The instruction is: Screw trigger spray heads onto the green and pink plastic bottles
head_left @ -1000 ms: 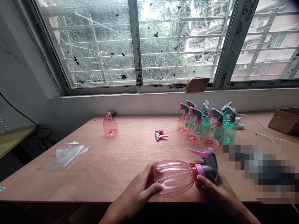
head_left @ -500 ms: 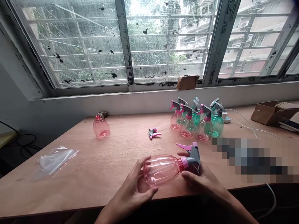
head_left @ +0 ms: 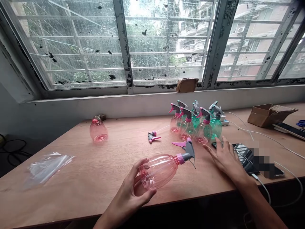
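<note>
My left hand [head_left: 134,190] is wrapped round the base of a pink spray bottle [head_left: 162,168] that lies tilted over the wooden table [head_left: 107,162], its grey and pink trigger head [head_left: 187,151] pointing right. My right hand [head_left: 225,157] is off the bottle, fingers spread flat, hovering over a dark phone [head_left: 245,152]. A loose pink trigger head [head_left: 152,137] lies mid-table. A headless pink bottle [head_left: 98,130] stands at the back left.
A cluster of pink and green spray bottles [head_left: 195,124] stands at the back centre. A clear plastic bag [head_left: 46,165] lies at the left. A cardboard box [head_left: 269,114] sits at the back right, and white cables [head_left: 267,136] cross the table there.
My right hand has let go of the bottle's trigger head and moved right, over the phone. The left hand alone holds the bottle, now tilted up. The view has shifted right.
</note>
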### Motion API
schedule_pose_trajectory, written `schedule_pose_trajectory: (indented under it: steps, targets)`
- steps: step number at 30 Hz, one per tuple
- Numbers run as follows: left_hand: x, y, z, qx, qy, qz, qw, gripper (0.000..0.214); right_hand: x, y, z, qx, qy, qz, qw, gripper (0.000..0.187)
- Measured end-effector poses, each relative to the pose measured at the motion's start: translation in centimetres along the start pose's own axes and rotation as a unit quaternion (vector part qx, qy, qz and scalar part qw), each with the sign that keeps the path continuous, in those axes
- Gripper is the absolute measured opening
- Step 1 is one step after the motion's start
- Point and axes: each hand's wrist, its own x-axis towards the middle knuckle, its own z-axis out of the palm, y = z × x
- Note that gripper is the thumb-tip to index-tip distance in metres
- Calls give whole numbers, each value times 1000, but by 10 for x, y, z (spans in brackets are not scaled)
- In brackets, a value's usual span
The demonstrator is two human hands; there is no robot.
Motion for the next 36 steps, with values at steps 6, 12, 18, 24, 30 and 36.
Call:
schedule_pose_trajectory:
  steps: [6,12,18,24,30,36]
  targets:
    - [-2,2,3,-15,17,-11,1000,70,-3,-8,2,26,5,-28,999,105]
    - [-2,0,2,-35,24,-19,999,72,-19,-44,-13,163,-57,-130,976,77]
    - [-2,0,2,-38,13,-8,999,70,-33,-74,-62,474,-231,-174,832,52]
    - [-2,1,3,-5,7,2,1000,73,-43,-88,-62,667,-275,-129,681,45]
    - [-2,0,-1,71,-30,15,997,77,-52,-95,-50,683,-244,-67,685,25]
    - [-3,0,0,79,-35,16,996,78,-58,-99,-53,692,-225,-32,685,33]
